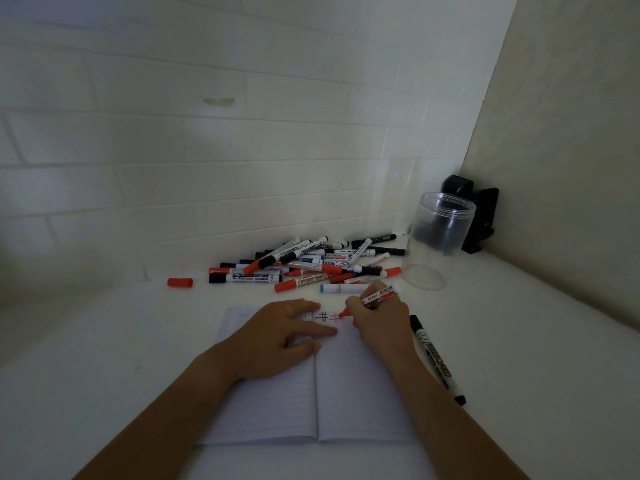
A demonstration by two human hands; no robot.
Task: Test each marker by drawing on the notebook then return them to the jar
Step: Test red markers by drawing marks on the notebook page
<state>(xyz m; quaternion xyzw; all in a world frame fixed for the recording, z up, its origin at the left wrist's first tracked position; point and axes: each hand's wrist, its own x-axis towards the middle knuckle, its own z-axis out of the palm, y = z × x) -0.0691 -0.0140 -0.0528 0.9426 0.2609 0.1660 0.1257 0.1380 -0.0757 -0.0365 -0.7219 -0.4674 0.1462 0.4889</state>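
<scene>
Open notebook (346, 393) lies flat on the white worktop (104, 393), lined pages up. Left hand (280, 337) rests palm-down across the spine near the top, fingers spread and straight, pressing the paper, nothing in its grip. Right hand (377, 318) pinches a red marker (375, 295), grip curled round the barrel, uncapped red tip touching the top of the right page. Beside the tip, a red hash mark (335, 318) and just left of it a black hash mark (322, 317). Loose red cap (180, 282) sits alone on the worktop, left of the pile. Pile of markers (308, 263), red and black caps mixed, lies behind the notebook near the tiled wall (207, 150). Clear jar (438, 237) stands upright, right of the pile, lid off. Black marker (437, 358) lies on the worktop just right of the notebook, beside the right forearm. Dark object (481, 216) behind the jar in the corner, cannot tell what.
</scene>
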